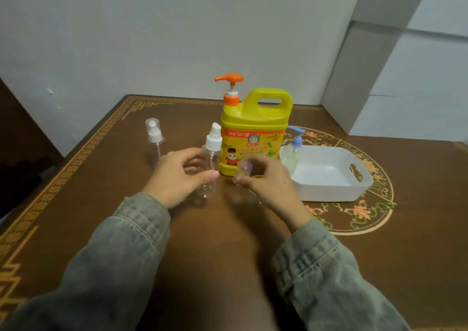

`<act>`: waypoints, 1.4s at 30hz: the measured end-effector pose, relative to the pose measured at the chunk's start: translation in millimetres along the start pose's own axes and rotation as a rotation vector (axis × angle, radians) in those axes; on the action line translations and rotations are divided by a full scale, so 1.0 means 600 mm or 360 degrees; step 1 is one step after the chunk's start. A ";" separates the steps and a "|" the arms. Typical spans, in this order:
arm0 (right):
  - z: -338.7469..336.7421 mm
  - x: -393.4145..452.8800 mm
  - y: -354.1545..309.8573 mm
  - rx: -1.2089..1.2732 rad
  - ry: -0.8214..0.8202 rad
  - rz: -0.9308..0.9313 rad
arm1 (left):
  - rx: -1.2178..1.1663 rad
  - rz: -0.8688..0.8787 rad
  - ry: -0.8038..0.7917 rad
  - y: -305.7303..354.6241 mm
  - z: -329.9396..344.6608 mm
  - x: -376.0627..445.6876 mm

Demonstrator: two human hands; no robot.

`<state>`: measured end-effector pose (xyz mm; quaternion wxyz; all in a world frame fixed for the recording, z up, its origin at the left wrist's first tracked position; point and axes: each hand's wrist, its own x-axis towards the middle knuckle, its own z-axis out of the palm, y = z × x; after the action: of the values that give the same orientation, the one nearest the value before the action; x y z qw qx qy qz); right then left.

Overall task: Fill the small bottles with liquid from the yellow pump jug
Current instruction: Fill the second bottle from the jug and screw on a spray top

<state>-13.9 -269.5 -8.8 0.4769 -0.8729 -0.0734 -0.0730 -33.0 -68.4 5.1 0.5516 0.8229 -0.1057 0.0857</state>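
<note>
A brown table with gold border and floral inlay is set against a pale wall. The yellow jug, upright, is placed near the middle far side, its orange pump spout pointed left. A clear spray bottle with white nozzle is stood upright just in front-left of the jug; the left hand is curled round its lower body, thumb in front, fingers behind, the bottle held. A clear cap, blurred, appears to be pinched between thumb and fingers of the right hand, which is closed loosely just right of the bottle and in front of the jug; whether it is the bottle's cover cannot be told for sure. A second small bottle, clear with white pump under a clear cover, is stood well left, apart from both hands. A white tray with a handle slot is placed to the right of the jug, and a blue-pump bottle with pale liquid is stood in its far-left corner. Denim sleeves are seen on both forearms.
</note>
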 end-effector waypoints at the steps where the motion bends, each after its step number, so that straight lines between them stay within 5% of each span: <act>1: 0.009 -0.004 0.012 -0.0119 -0.0050 0.0015 | -0.0028 -0.0018 -0.0004 -0.007 0.000 -0.001; 13: 0.017 -0.003 0.042 -0.0548 -0.0365 0.0201 | -0.0103 -0.0128 -0.0035 -0.043 0.014 0.011; 19: -0.018 0.002 -0.085 0.0079 0.0038 -0.0297 | -0.0076 -0.0040 -0.0057 -0.025 0.008 0.009; 25: 0.003 0.018 -0.128 0.0044 0.0178 -0.0418 | 0.0064 0.0040 -0.0077 0.013 -0.024 -0.003; 32: 0.002 0.018 -0.141 -0.0095 0.0099 -0.0459 | 0.0172 0.0075 -0.0013 0.027 -0.044 -0.013; 38: -0.006 0.016 -0.138 0.0054 -0.0275 -0.0366 | 0.0011 0.0018 -0.0088 0.017 -0.046 -0.019; 42: -0.001 0.004 -0.136 0.0071 -0.0108 -0.0340 | -0.0034 0.0016 -0.0119 0.012 -0.043 -0.024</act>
<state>-27.4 -226.1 59.1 0.4829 -0.8512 -0.1838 -0.0923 -49.2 -46.0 17.5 0.5555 0.8191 -0.1314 0.0566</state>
